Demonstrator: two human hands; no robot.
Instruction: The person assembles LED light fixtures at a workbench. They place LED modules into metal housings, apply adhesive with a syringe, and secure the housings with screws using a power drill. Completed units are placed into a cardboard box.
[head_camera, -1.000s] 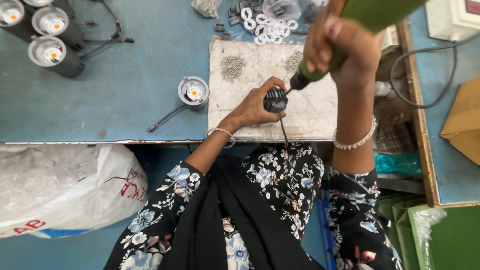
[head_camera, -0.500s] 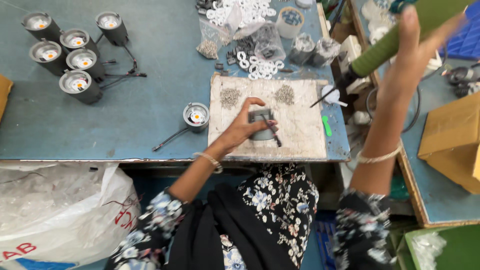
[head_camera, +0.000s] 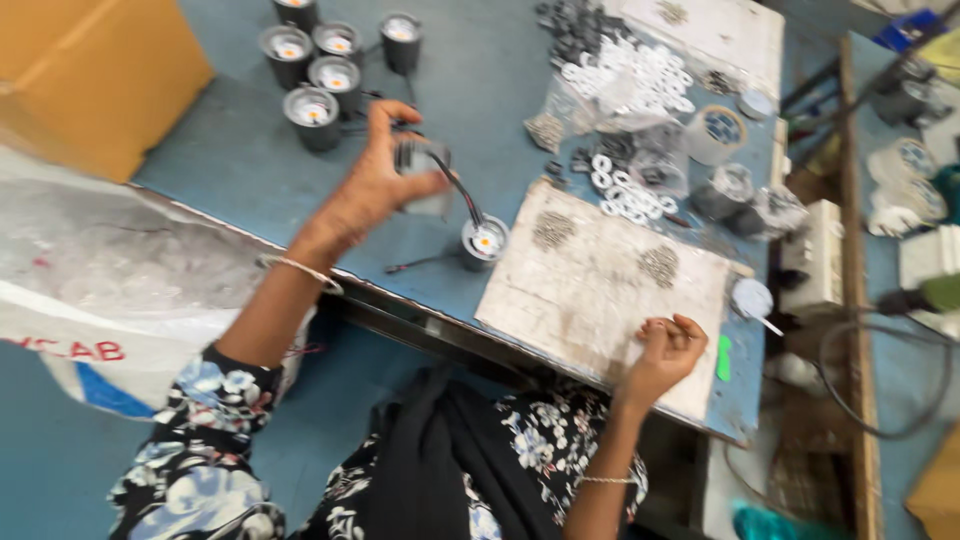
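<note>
Head view: left hand (head_camera: 375, 190) grasps wired lamp housing (head_camera: 422, 170) mid-frame; right hand (head_camera: 668, 352) curled, seemingly empty, on board (head_camera: 600, 290); four finished lamps (head_camera: 330, 55) upper left, parts remain.

A blue table (head_camera: 200, 150) holds a worn white board (head_camera: 600, 290), a bunch of round black lamps (head_camera: 315, 55), and a blurry pile, maybe white rings (head_camera: 630, 80).

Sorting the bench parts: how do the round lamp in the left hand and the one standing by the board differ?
The held lamp is lifted off the table in the left hand, blurred; the standing lamp rests upright, its face showing. Both are round, dark-bodied and have wires attached.
</note>
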